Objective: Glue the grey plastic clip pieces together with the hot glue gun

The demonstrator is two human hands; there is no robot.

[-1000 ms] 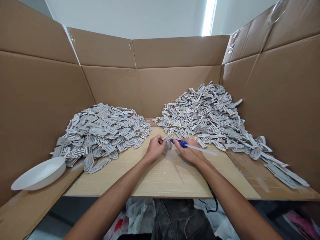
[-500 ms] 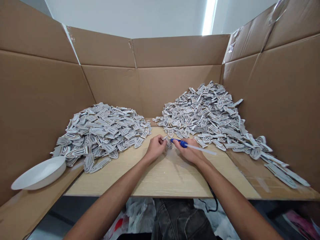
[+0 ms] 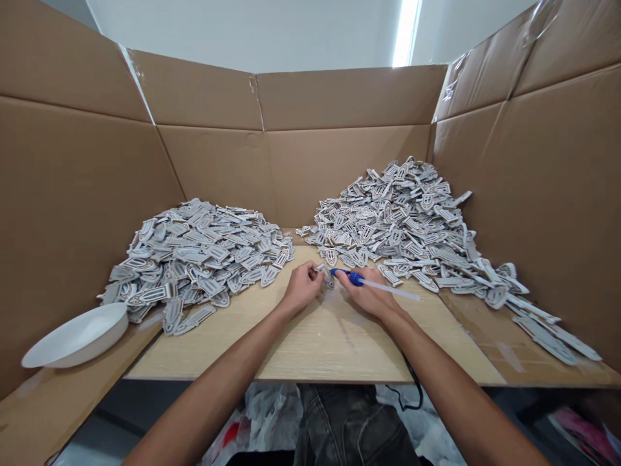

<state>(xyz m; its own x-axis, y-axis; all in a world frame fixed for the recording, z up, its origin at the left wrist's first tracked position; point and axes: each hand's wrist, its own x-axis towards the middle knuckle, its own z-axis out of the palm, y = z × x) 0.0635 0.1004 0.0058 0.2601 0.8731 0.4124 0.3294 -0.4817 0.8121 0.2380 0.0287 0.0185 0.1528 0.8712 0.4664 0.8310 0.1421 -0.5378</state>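
Note:
My left hand (image 3: 303,285) pinches a small flat grey piece with cut-out slots (image 3: 328,279) between thumb and fingers, just above the board. In my right hand (image 3: 369,291) is a blue pen-shaped tool with a translucent whitish stem (image 3: 356,279), its blue tip pointing left at the piece. Whether the tip touches the piece I cannot tell. Similar grey pieces form a heap on the left (image 3: 204,249) and a taller heap on the right (image 3: 388,213).
Cardboard walls (image 3: 339,155) stand around the back and both sides. A white bowl (image 3: 77,336) sits tilted at the left, against the left heap. The pale wooden board (image 3: 334,353) lies under my hands. A dark cord (image 3: 412,382) hangs by its front edge.

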